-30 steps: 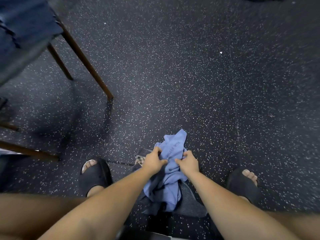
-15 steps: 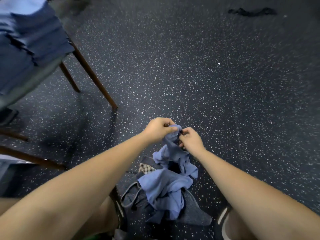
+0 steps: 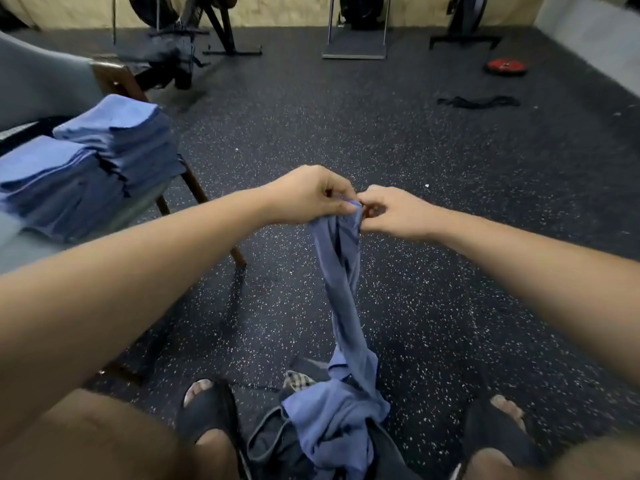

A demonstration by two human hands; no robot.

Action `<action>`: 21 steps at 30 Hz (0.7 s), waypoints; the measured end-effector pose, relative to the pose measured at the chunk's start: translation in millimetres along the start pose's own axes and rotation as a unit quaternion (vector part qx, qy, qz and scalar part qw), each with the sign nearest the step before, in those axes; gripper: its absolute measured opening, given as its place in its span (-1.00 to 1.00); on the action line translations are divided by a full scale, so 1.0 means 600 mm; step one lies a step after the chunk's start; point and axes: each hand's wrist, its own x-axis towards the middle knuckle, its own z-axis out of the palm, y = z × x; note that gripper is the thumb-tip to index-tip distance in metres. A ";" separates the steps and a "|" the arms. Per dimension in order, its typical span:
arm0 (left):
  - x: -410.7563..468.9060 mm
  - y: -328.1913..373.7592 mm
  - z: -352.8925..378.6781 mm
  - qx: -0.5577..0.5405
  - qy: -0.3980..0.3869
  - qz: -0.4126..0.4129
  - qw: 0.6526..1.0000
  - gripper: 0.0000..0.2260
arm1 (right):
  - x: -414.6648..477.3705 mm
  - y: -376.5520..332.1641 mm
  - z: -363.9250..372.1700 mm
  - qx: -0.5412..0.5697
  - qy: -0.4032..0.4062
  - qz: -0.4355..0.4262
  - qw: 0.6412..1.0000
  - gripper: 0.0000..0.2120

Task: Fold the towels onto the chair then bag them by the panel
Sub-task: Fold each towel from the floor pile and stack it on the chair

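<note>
Towel (image 3: pixel 341 271), the blue one: where is it?

— Up in the air in front of the person, twisted into a long rope. Its top edge sits between both hands. Its lower end runs down into a crumpled blue heap on a dark bag (image 3: pixel 273 445), which lies on the speckled floor (image 3: pixel 450 161) between two sandalled feet.

— And the hands?

— The left hand (image 3: pixel 311 195) is clenched on the top of the cloth, fingers curled over it. The right hand (image 3: pixel 394 213) is just beside it, pinching the same edge between thumb and fingertips.

— Anything folded yet?

— Two stacks of folded towels (image 3: pixel 114 133) sit side by side on the chair (image 3: pixel 114 79) at the left, the farther stack the taller.

— What else is there?

— A red plate (image 3: pixel 506 66) and a black strap (image 3: pixel 478 102) lie on the far floor, apart from each other, near exercise frames along the wall.
</note>
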 end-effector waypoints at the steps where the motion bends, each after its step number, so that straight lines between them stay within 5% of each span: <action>1: -0.003 0.008 -0.018 0.004 0.009 0.010 1.000 -0.97 | -0.003 -0.016 -0.019 -0.019 0.006 -0.007 1.000 -0.91; 10: -0.023 0.028 -0.097 0.034 0.119 0.009 0.992 -0.95 | -0.064 -0.088 -0.121 0.012 0.070 -0.014 0.997 -0.87; 13: -0.025 0.032 -0.102 0.058 0.132 0.013 0.990 -0.97 | -0.083 -0.091 -0.135 -0.001 0.038 -0.006 0.999 -0.72; 21: -0.031 0.038 -0.107 0.012 0.163 0.023 0.986 -0.94 | -0.102 -0.084 -0.143 0.024 -0.041 0.008 0.999 -0.91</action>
